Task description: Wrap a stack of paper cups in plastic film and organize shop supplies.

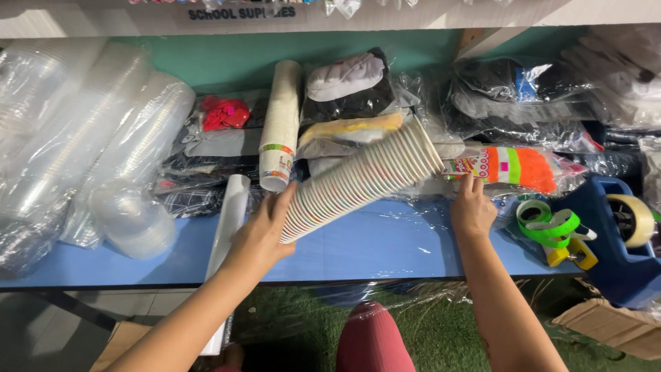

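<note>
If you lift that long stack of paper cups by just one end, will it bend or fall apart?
Probably. The cup stack is long and only nested, so it could sag or slide apart. It looks light, being thin paper. The left hand holds its lower end; set down on the blue table, it might roll.

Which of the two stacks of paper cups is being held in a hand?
The long tilted stack, gripped at its lower end by the left hand. The other, wrapped stack lies untouched behind it.
</note>
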